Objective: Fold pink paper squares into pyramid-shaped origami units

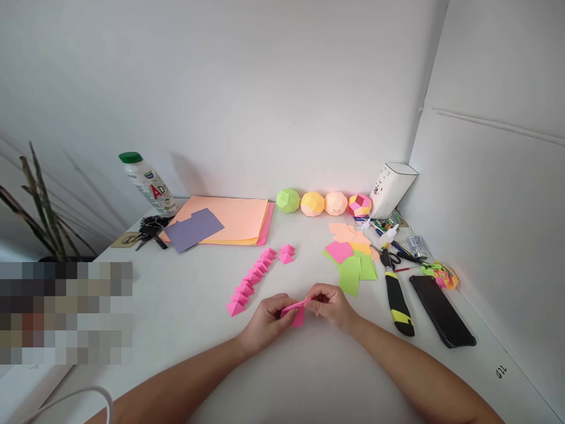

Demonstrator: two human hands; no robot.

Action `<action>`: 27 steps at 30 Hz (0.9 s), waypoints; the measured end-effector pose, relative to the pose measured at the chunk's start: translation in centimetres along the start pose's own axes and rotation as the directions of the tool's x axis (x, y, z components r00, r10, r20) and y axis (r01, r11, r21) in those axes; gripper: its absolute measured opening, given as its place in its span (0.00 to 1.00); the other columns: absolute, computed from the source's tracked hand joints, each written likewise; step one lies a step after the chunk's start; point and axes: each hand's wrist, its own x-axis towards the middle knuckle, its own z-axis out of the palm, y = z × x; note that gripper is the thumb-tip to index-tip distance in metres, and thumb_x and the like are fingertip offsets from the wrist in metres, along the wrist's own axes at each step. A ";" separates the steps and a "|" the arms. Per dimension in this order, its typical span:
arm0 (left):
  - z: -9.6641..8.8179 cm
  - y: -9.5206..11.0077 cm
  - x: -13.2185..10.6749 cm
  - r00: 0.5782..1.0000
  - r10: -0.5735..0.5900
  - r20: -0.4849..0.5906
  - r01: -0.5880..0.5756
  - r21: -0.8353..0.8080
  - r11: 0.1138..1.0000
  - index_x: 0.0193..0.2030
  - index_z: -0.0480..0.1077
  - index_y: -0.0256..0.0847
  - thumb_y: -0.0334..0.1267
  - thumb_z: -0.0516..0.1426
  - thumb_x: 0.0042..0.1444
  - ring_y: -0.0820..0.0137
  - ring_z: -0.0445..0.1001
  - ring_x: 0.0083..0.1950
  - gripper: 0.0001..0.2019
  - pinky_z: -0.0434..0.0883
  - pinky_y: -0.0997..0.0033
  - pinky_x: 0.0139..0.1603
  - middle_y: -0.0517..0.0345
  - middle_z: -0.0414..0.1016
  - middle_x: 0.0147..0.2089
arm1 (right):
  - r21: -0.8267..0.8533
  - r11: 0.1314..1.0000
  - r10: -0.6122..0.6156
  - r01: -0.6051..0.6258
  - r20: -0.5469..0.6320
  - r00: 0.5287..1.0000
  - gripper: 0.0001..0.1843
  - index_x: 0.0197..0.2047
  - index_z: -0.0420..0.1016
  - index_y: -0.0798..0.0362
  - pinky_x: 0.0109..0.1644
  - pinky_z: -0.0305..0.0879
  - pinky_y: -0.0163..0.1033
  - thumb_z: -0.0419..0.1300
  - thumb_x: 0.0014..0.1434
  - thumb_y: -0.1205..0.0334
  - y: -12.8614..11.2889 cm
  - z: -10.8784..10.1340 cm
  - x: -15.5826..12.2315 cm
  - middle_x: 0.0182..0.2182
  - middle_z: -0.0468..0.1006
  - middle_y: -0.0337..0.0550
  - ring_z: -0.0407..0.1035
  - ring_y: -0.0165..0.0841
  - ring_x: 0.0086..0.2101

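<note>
Both my hands meet at the middle of the white table (185, 306) and pinch one small pink paper square (298, 312) that is partly folded. My left hand (267, 321) grips its lower left part with fingers closed. My right hand (332, 305) pinches its upper right edge. Just beyond my left hand runs a row of several folded pink paper units (252, 278), with two more pink units (286, 253) a little further back.
Loose pink, green and orange paper squares (351, 259) lie to the right. A yellow-black cutter (398, 303), a black phone (442, 311), scissors, glue and several paper balls (312, 203) stand behind. Orange sheets (229, 219), keys and a bottle (148, 184) are at back left.
</note>
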 end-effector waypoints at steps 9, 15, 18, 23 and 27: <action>0.0 0.0 -0.1 1.000 -0.013 -0.007 0.013 0.012 1.000 0.29 0.74 0.38 0.35 0.53 0.56 0.72 0.64 0.28 0.09 0.63 0.74 0.29 0.60 0.65 0.25 | 0.032 0.999 0.010 -0.009 -0.011 1.000 0.11 0.25 0.72 0.55 0.24 0.54 0.32 0.67 0.48 0.58 0.0 0.0 0.0 0.20 0.67 0.34 0.58 0.25 0.21; 0.0 0.1 -0.1 1.000 -0.026 -0.009 0.026 -0.003 1.000 0.29 0.74 0.39 0.36 0.54 0.56 0.72 0.64 0.28 0.09 0.63 0.74 0.29 0.60 0.66 0.26 | 0.043 0.999 0.006 -0.005 -0.009 1.000 0.10 0.25 0.72 0.55 0.25 0.54 0.33 0.66 0.49 0.59 0.0 -0.1 0.0 0.20 0.66 0.34 0.58 0.25 0.21; -0.1 0.0 -0.1 1.000 -0.023 -0.009 0.023 -0.008 1.000 0.30 0.74 0.39 0.37 0.54 0.56 0.71 0.65 0.29 0.09 0.63 0.74 0.29 0.60 0.66 0.26 | 0.068 0.998 0.000 0.000 0.002 1.000 0.09 0.25 0.72 0.55 0.25 0.54 0.33 0.66 0.50 0.60 -0.1 -0.1 0.0 0.20 0.66 0.34 0.58 0.25 0.21; 0.0 0.0 -0.1 1.000 -0.024 -0.015 0.023 -0.010 1.000 0.29 0.74 0.39 0.37 0.53 0.56 0.72 0.64 0.28 0.10 0.63 0.74 0.29 0.60 0.66 0.26 | 0.063 0.998 0.026 -0.027 0.012 1.000 0.09 0.26 0.73 0.55 0.24 0.53 0.32 0.66 0.50 0.59 -0.3 -0.2 0.1 0.20 0.66 0.34 0.58 0.25 0.21; -0.1 0.2 -0.1 0.999 -0.032 -0.012 0.031 -0.002 1.000 0.29 0.73 0.39 0.38 0.53 0.56 0.72 0.64 0.28 0.10 0.63 0.74 0.29 0.60 0.66 0.26 | 0.053 0.998 0.030 -0.030 0.003 1.000 0.10 0.26 0.73 0.55 0.24 0.54 0.32 0.66 0.49 0.58 -0.3 -0.2 0.0 0.19 0.66 0.34 0.59 0.25 0.21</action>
